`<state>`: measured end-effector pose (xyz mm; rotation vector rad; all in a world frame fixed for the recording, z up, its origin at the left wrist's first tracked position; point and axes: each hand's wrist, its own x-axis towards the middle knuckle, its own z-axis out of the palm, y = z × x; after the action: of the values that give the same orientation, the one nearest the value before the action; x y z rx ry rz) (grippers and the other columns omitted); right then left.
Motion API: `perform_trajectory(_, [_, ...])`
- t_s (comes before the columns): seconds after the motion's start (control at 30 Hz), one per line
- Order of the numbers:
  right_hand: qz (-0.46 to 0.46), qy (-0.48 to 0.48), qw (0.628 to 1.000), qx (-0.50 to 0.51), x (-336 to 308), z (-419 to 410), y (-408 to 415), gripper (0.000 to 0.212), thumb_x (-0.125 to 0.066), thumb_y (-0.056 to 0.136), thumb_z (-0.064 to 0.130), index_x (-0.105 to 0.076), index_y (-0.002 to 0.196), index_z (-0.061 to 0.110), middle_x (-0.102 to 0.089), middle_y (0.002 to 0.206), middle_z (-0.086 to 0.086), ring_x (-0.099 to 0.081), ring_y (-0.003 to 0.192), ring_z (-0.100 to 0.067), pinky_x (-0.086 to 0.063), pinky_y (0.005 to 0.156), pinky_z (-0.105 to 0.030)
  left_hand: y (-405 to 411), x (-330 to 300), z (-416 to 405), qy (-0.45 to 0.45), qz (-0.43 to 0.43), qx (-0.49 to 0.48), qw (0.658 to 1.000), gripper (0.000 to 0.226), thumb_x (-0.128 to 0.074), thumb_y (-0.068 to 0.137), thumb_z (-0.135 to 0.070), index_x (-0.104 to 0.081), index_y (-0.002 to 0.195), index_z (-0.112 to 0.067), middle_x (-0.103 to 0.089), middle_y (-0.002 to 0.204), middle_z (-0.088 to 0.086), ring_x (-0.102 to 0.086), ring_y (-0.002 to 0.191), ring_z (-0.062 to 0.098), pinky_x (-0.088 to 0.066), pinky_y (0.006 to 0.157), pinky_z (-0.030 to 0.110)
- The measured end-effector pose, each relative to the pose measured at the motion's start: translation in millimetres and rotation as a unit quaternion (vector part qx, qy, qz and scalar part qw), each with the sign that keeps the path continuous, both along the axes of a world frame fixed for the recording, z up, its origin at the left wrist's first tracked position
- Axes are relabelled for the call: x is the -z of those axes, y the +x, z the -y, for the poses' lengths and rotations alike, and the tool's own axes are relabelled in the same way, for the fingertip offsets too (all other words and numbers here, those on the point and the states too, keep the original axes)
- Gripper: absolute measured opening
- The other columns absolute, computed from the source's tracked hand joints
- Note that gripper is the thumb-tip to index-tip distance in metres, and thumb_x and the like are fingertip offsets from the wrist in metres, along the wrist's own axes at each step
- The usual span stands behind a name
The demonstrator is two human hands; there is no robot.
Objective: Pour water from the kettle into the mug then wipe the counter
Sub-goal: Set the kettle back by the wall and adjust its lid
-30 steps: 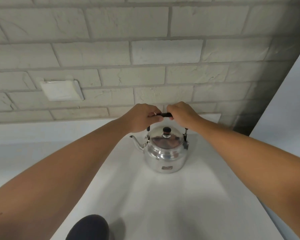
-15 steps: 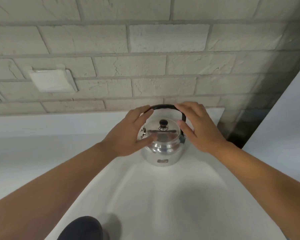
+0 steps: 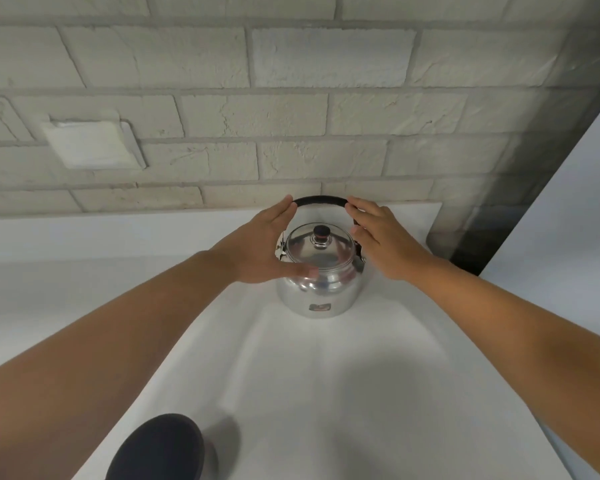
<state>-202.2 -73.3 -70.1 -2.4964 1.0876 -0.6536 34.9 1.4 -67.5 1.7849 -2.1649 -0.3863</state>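
- a white wall plate [image 3: 92,144] sits on the pale painted brick wall [image 3: 291,112] at the far left, above a white upstand.
- a dark rounded thing [image 3: 156,448] pokes in at the bottom edge, left of centre; it may be the mug, but i cannot tell.
- the left hand [image 3: 260,247] is open, its grip not closed on anything: fingertips near the left end of the handle, thumb laid against the kettle's shoulder.
- the kettle [image 3: 321,282], shiny metal with a black-knobbed lid [image 3: 321,247], stands upright on the white surface [image 3: 291,393] close to the wall, its black handle [image 3: 321,201] raised over it.
- the right hand [image 3: 383,240] is also open, fingers spread by the handle's right end, clasping nothing.
- risk, as i judge it: the polished body gives palms little hold, so lifting by the sides could let it slip; a loose lid could drop off in a steep pour; if the water is hot, bare skin on the metal would burn.
- at far right a dark gap [image 3: 478,237] runs between the wall and a plain white panel [image 3: 568,202]; no cloth shows.
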Motion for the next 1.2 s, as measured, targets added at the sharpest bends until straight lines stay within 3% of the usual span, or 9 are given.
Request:
perform_trajectory(0.2, [0.002, 0.073, 0.997, 0.008, -6, 16, 8, 0.04, -0.04, 0.1, 0.013, -0.041, 0.139, 0.002, -0.034, 0.152, -0.009, -0.029, 0.138, -0.025, -0.018, 0.116, -0.033, 3, -2, 13, 0.045, -0.01, -0.014, 0.999, 0.129, -0.049, 0.052, -0.093, -0.009, 0.154, -0.023, -0.003, 0.162, -0.012, -0.01, 0.147, 0.009, -0.009, 0.112, 0.024])
perform_trajectory(0.3, [0.008, 0.112, 0.993, 0.022, -7, 20, 13, 0.039, -0.04, 0.1, 0.01, -0.044, 0.137, 0.0, -0.039, 0.148, -0.013, -0.034, 0.136, -0.023, -0.018, 0.109, -0.022, 3, 0, 18, 0.06, -0.015, -0.021, 0.998, 0.119, -0.047, 0.057, -0.089, -0.015, 0.153, -0.026, -0.01, 0.162, -0.008, -0.015, 0.147, 0.014, -0.013, 0.111, 0.026])
perform_trajectory(0.5, [0.019, 0.124, 0.991, 0.045, -2, 22, 21, 0.033, -0.04, 0.097, 0.002, -0.052, 0.123, -0.014, -0.048, 0.14, -0.021, -0.038, 0.133, -0.031, -0.021, 0.102, -0.016, 5, 2, 26, 0.064, -0.035, -0.033, 0.997, 0.101, -0.055, 0.069, -0.077, -0.023, 0.151, -0.028, -0.017, 0.161, -0.004, -0.019, 0.146, 0.018, -0.014, 0.11, 0.027])
perform_trajectory(0.73, [0.029, 0.13, 0.99, 0.042, 0, 24, 22, 0.037, -0.04, 0.098, 0.006, -0.047, 0.133, -0.003, -0.041, 0.147, -0.016, -0.034, 0.137, -0.026, -0.018, 0.11, -0.023, 8, -2, 31, 0.078, -0.011, -0.022, 0.997, 0.095, -0.057, 0.074, -0.071, -0.022, 0.151, -0.027, -0.02, 0.161, 0.0, -0.02, 0.146, 0.021, -0.015, 0.113, 0.032])
perform_trajectory(0.83, [0.024, 0.135, 0.99, 0.047, -1, 25, 22, 0.036, -0.041, 0.097, 0.005, -0.051, 0.13, -0.005, -0.044, 0.144, -0.016, -0.037, 0.134, -0.027, -0.019, 0.102, -0.014, 7, -4, 32, 0.083, 0.001, -0.02, 0.996, 0.096, -0.056, 0.075, -0.07, -0.02, 0.152, -0.024, -0.018, 0.161, 0.001, -0.019, 0.146, 0.022, -0.014, 0.114, 0.033])
perform_trajectory(0.97, [0.013, 0.161, 0.985, 0.055, -3, 25, 22, 0.033, -0.041, 0.096, 0.002, -0.051, 0.121, -0.017, -0.051, 0.135, -0.026, -0.043, 0.127, -0.038, -0.03, 0.099, -0.024, 6, -4, 30, 0.087, 0.002, -0.021, 0.996, 0.095, -0.056, 0.077, -0.069, -0.018, 0.152, -0.024, -0.014, 0.162, 0.001, -0.017, 0.147, 0.022, -0.013, 0.112, 0.03])
perform_trajectory(1.1, [0.005, 0.178, 0.983, 0.041, -5, 22, 20, 0.036, -0.04, 0.099, 0.005, -0.046, 0.129, -0.013, -0.039, 0.146, -0.022, -0.031, 0.137, -0.033, -0.019, 0.109, -0.026, 1, -6, 25, 0.079, -0.023, -0.014, 0.997, 0.088, -0.059, 0.078, -0.065, -0.025, 0.15, -0.027, -0.023, 0.16, 0.004, -0.02, 0.146, 0.022, -0.015, 0.106, 0.026])
perform_trajectory(1.2, [-0.02, 0.175, 0.984, 0.032, -5, 14, 19, 0.045, -0.036, 0.102, 0.017, -0.03, 0.145, 0.005, -0.011, 0.158, -0.013, -0.01, 0.145, -0.026, -0.006, 0.118, -0.035, -5, -10, 20, 0.059, -0.019, -0.007, 0.998, 0.086, -0.058, 0.079, -0.064, -0.031, 0.148, -0.022, -0.031, 0.156, 0.008, -0.02, 0.146, 0.025, -0.017, 0.115, 0.034])
